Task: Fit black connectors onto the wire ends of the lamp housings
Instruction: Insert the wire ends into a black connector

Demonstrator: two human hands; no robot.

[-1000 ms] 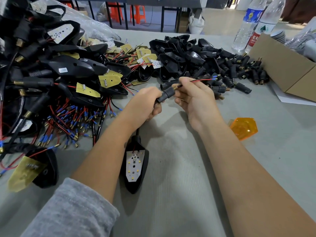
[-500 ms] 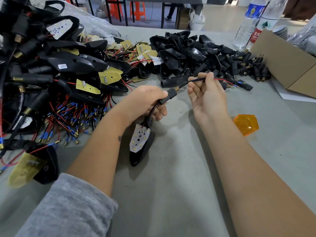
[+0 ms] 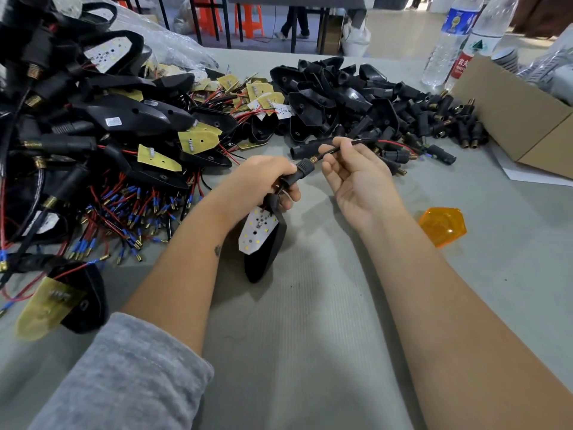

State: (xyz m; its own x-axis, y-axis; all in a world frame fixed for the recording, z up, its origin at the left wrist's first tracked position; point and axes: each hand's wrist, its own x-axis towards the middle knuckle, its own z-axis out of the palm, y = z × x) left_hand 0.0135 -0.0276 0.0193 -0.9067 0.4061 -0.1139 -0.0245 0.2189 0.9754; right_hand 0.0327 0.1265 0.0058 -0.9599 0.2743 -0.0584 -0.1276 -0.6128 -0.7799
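The left hand grips the connector, its axis running up-right along the wire pinched by the right hand.

Lamp housings were heaped along the table's left edge. Loose connectors were piled at the far middle, left of a cardboard box at the right edge. Two bottles stood behind the box. A lens cover lay near the right edge, in front of the box.
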